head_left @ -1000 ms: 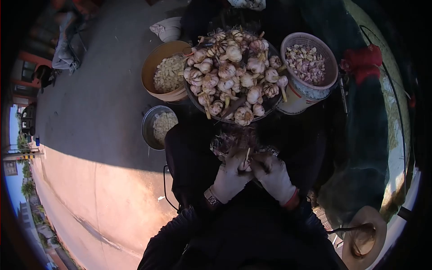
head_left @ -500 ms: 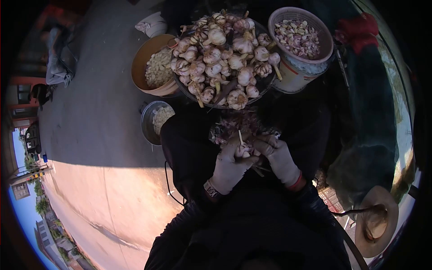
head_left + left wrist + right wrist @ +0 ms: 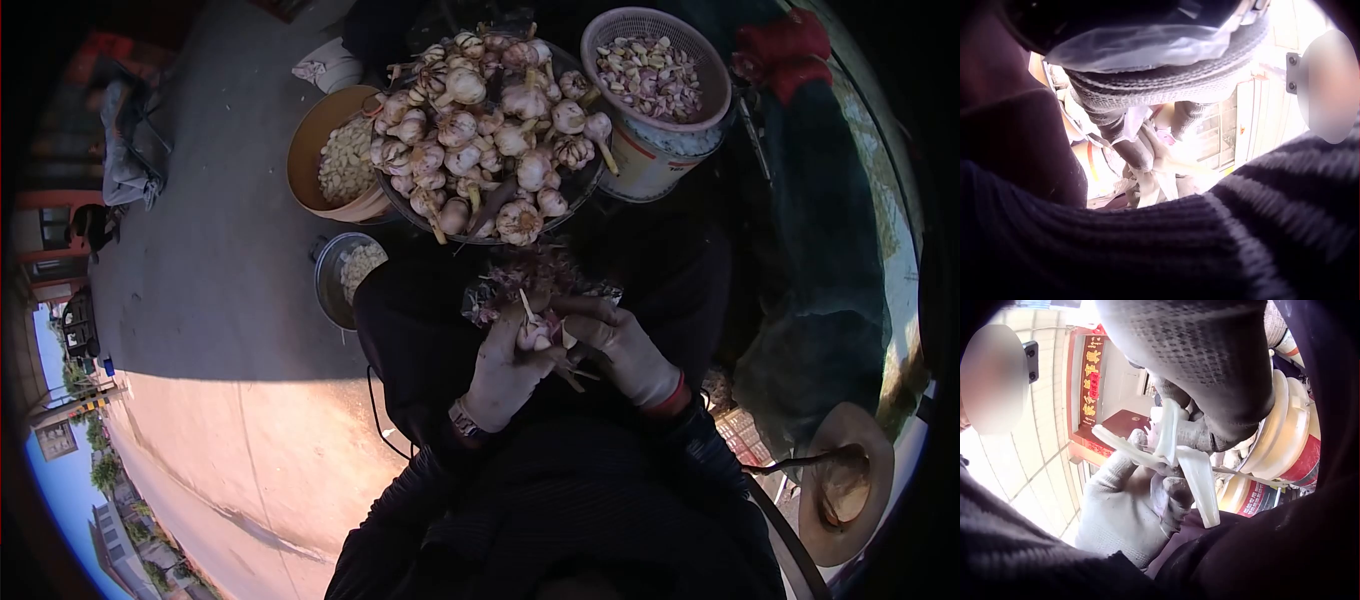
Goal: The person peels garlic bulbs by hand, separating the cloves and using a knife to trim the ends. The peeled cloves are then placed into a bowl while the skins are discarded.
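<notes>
In the head view, both hands wear pale work gloves and meet above the lap. My left hand (image 3: 505, 368) grips a garlic bulb (image 3: 537, 334), its stalk pointing up and its pinkish skin partly opened. Close against the bulb's right side, my right hand (image 3: 632, 358) pinches a pale flap of garlic skin (image 3: 569, 336). The right wrist view shows long white strips of peel (image 3: 1197, 487) splayed out between the two gloves. Part of the bulb is hidden behind the fingers. Glare washes out much of the left wrist view.
A wide basin heaped with garlic bulbs (image 3: 465, 150) stands ahead. Left of it are an orange tub (image 3: 305, 160) and a metal bowl (image 3: 328, 290) with peeled cloves. A pink colander of cloves (image 3: 715, 75) sits on a bucket at right. Loose skins (image 3: 520, 275) lie beyond the hands.
The hands have parted slightly, leaving more of the bulb and its opened skin visible. Pale strips now show below the fingers. The head view has shifted, so the basin sits higher and further left.
</notes>
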{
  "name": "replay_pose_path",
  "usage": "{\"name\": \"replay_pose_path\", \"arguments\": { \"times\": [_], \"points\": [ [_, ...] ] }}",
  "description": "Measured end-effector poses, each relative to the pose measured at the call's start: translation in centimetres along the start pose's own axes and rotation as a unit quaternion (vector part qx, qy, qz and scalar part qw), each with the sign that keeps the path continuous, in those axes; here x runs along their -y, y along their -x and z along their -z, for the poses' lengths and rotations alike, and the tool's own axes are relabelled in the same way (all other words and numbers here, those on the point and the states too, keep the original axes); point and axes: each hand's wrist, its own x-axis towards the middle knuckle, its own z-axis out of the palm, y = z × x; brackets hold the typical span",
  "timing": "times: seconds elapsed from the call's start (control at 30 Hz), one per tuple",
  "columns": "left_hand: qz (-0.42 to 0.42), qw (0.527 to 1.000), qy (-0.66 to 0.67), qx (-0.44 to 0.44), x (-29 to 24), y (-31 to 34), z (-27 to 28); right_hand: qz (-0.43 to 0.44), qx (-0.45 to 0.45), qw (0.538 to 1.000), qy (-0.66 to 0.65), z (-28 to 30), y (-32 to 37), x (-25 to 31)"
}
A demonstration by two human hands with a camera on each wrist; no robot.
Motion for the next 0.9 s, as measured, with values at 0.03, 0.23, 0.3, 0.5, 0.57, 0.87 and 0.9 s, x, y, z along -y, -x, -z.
{"name": "replay_pose_path", "arguments": {
  "times": [0.03, 0.23, 0.3, 0.5, 0.57, 0.87, 0.9],
  "points": [
    [0.000, 0.999, -0.037, -0.026, 0.2, 0.0, 0.0, -0.036, -0.001, 0.999, -0.031, -0.2, -0.1, 0.3],
    [0.015, 0.998, 0.051, -0.027, 0.3, -0.3, 0.4, 0.180, 0.062, 0.949, 0.253, 1.1, -0.7, -1.8],
    [0.029, 0.996, 0.071, -0.034, -0.2, -0.2, 0.5, 0.168, 0.054, 0.956, 0.233, 1.0, -0.8, -2.0],
    [0.002, 0.993, 0.068, -0.098, 0.7, 0.0, 1.8, 0.061, -0.022, 0.996, 0.069, 0.3, -0.5, -0.1],
    [0.043, 0.984, 0.159, -0.073, 0.5, 0.1, 1.9, -0.065, -0.052, 0.991, -0.101, -0.8, -0.6, 0.3],
    [0.070, 0.994, -0.073, -0.050, -0.1, 0.7, 1.3, -0.072, -0.079, 0.994, -0.006, -1.3, -1.2, -1.1],
    [0.090, 0.993, -0.058, -0.052, -0.2, 0.6, 1.5, -0.034, -0.087, 0.995, -0.039, -1.8, -1.4, -1.5]
  ]
}}
